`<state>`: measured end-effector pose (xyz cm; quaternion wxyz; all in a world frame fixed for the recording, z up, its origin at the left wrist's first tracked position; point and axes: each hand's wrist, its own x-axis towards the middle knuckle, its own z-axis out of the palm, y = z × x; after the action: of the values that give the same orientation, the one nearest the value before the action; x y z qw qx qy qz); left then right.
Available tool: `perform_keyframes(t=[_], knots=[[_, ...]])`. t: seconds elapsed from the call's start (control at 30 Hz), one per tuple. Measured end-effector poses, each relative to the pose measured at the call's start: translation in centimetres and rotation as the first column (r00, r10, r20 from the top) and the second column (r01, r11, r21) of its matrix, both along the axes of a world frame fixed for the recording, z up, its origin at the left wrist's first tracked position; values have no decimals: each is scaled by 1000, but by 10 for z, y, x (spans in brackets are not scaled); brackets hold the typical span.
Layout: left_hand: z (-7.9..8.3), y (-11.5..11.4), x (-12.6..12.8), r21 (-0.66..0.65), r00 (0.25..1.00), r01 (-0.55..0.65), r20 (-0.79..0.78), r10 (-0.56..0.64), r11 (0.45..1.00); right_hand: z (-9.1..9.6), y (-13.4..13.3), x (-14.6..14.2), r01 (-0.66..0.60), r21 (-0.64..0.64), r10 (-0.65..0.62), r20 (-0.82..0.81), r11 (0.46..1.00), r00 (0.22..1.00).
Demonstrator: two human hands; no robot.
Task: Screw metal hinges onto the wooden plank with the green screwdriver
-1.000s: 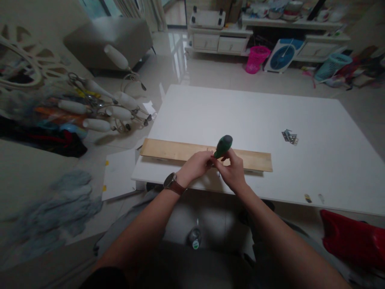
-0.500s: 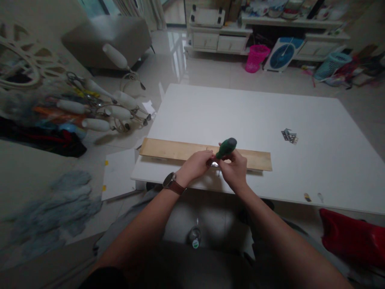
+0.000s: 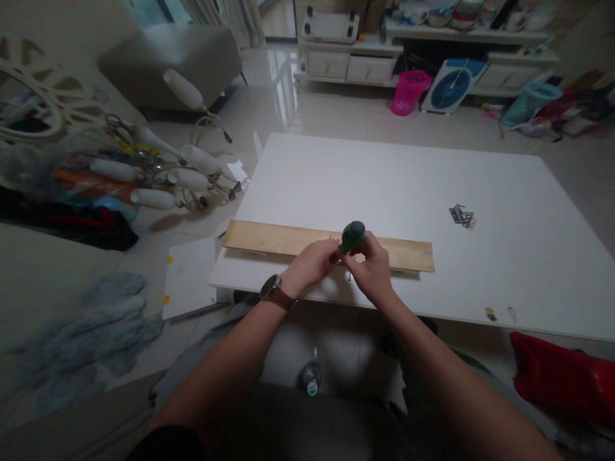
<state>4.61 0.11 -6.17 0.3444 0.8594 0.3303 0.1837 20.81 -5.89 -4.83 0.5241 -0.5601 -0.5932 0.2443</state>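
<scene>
A long wooden board [image 3: 273, 239] lies along the near edge of a white table [image 3: 336, 179]. Over its middle, my right hand [image 3: 372, 266] is closed around a green screwdriver [image 3: 353, 235] with a dark-tipped handle, which stands nearly upright. My left hand [image 3: 314, 262], with a watch on the wrist, rests at the board's near edge. Its fingers are pinched together by the lower end of the screwdriver; what they hold is hidden. A small screw [image 3: 349, 276] shows just below my hands. The screwdriver's tip is out of sight.
To the right on the table lies a small pile of metal brackets [image 3: 462, 216]. Two small items [image 3: 491, 314] sit near its front edge. A lamp with several white shades [image 3: 189, 179] stands on the left, and a red object [image 3: 562, 378] is at the lower right.
The screwdriver's handle has tipped to the left and now stands more upright. My right hand has shifted slightly left with it. My left hand and the board have stayed put.
</scene>
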Motion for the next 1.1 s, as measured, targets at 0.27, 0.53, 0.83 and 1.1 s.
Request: perform_keyframes(t=[0.27,0.53,0.83,1.1], knots=[[0,-1,1,4,999,-21,-28,21,1000,-2,-6,1,46,47,-51,109,998,993],[5,5,-2,-73,991,75,115,-67,994,-6,-5,2,5,73,-16,143,997,990],[0,8,-2,-129,990,66,131,-49,989,1,-3,0,-29,20,27,88,999,996],[5,4,-1,-113,992,62,118,-49,992,-2,-7,2,51,52,-58,147,997,987]])
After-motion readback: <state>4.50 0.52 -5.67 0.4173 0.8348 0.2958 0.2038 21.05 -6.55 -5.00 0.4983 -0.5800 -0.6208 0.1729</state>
